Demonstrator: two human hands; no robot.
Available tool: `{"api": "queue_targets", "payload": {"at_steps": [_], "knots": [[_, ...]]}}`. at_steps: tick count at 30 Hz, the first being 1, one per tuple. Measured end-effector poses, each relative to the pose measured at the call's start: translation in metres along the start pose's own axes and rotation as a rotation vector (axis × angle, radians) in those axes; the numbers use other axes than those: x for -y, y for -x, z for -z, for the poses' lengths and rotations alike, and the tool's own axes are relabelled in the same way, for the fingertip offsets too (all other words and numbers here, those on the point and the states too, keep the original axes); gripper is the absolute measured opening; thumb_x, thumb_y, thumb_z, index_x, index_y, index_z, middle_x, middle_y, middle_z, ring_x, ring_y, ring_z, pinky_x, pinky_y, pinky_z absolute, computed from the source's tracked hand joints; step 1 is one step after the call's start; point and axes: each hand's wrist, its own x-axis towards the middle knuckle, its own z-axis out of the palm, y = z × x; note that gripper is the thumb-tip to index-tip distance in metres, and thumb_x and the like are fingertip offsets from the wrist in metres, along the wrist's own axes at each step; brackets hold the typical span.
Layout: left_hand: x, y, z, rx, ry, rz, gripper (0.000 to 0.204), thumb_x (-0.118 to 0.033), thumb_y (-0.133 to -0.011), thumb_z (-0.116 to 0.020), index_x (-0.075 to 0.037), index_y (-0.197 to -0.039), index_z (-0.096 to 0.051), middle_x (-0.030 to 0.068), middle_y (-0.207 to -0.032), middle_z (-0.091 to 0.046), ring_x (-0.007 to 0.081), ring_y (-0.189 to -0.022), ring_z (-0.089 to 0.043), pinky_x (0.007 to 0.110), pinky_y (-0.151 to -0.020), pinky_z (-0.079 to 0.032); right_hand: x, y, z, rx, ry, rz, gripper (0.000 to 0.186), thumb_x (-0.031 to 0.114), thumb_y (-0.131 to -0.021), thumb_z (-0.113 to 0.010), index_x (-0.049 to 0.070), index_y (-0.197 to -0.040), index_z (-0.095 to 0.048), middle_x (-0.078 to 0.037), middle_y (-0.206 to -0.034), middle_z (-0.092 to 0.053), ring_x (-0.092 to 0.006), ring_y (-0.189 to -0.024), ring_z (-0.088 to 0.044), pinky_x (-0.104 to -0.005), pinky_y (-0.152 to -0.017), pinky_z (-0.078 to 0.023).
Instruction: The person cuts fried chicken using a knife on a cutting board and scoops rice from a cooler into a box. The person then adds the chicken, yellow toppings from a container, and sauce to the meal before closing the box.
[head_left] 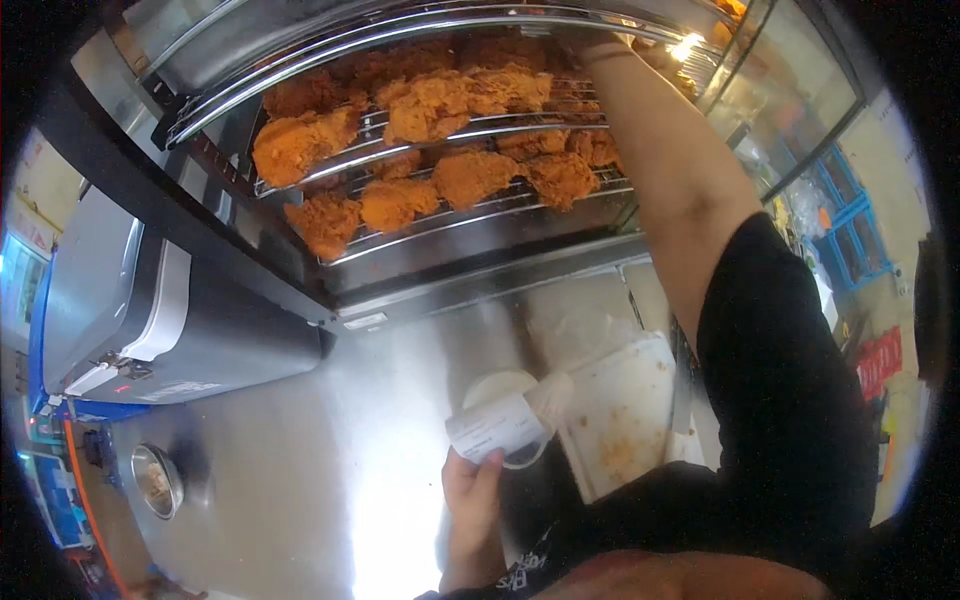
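Observation:
My left hand [475,490] grips a curled white printed paper slip [490,428] low in the middle of the head view. Just behind the slip is a round white object [492,387], partly covered. My right hand [590,45] reaches high into the glass-sided display warmer, its fingers hidden behind the metal rails [350,30]. Pieces of fried chicken [300,150] lie on two wire racks left of my right arm, some in an upper row [420,105], others in a lower one [470,178].
A dark grey cooler box [220,335] stands left on the steel counter [280,460]. A metal bowl [157,480] sits farther left. A stained white board [625,400] and clear plastic [565,325] lie below the warmer. Blue crates [850,220] are at the right.

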Motion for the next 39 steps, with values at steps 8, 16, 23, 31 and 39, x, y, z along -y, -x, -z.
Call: {"api": "queue_targets", "payload": {"at_steps": [8,16,23,31,39], "knots": [[-0.006,0.028,-0.024,0.043,-0.121,0.022,0.032,-0.003,-0.084,-0.055,0.003,-0.115,-0.048,0.0117,-0.109,-0.059,0.0185,-0.101,-0.055,0.033,-0.091,-0.040,0.001,0.065,0.031,0.019,0.160,0.071,0.030,0.027,-0.082,-0.051,0.014,-0.106,-0.063,-0.010,-0.114,-0.060,-0.0244,-0.104,-0.056,-0.0330,-0.092,-0.041],[-0.018,0.044,-0.036,-0.086,-0.363,-0.411,0.050,-0.003,-0.082,-0.058,0.004,-0.126,-0.036,0.0140,-0.118,-0.051,0.0194,-0.104,-0.052,0.034,-0.091,-0.040,0.011,0.145,0.045,-0.092,-0.159,-0.084,0.041,0.018,-0.078,-0.060,0.012,-0.119,-0.053,-0.013,-0.115,-0.054,-0.0293,-0.108,-0.048,-0.0379,-0.096,-0.036],[-0.044,0.049,-0.096,-0.072,-0.305,-0.585,0.077,0.007,-0.078,-0.050,-0.001,-0.142,-0.008,0.0175,-0.136,-0.032,0.0241,-0.124,-0.035,0.033,-0.103,-0.027,-0.072,0.281,0.056,-0.162,-0.711,0.050,0.048,0.015,-0.081,-0.057,0.008,-0.127,-0.044,-0.014,-0.122,-0.052,-0.0320,-0.114,-0.046,-0.0391,-0.093,-0.040],[0.002,0.099,-0.230,0.386,-0.238,-0.394,0.070,0.006,-0.072,-0.048,0.002,-0.139,-0.025,0.0179,-0.137,-0.035,0.0255,-0.125,-0.038,0.034,-0.103,-0.029,-0.307,0.422,0.029,0.318,-2.546,-0.453,0.038,0.009,-0.087,-0.051,-0.004,-0.121,-0.044,-0.016,-0.113,-0.055,-0.0249,-0.104,-0.054,-0.0375,-0.088,-0.047],[0.143,0.162,-0.411,0.696,-0.007,-0.133,0.067,-0.010,-0.074,-0.045,0.002,-0.138,-0.028,0.0163,-0.139,-0.032,0.0271,-0.128,-0.034,0.035,-0.105,-0.027,-0.567,0.572,-0.013,0.120,-2.315,-0.659,0.053,0.015,-0.084,-0.060,-0.003,-0.128,-0.036,-0.017,-0.115,-0.050,-0.0203,-0.099,-0.052,-0.0313,-0.087,-0.045]]}}
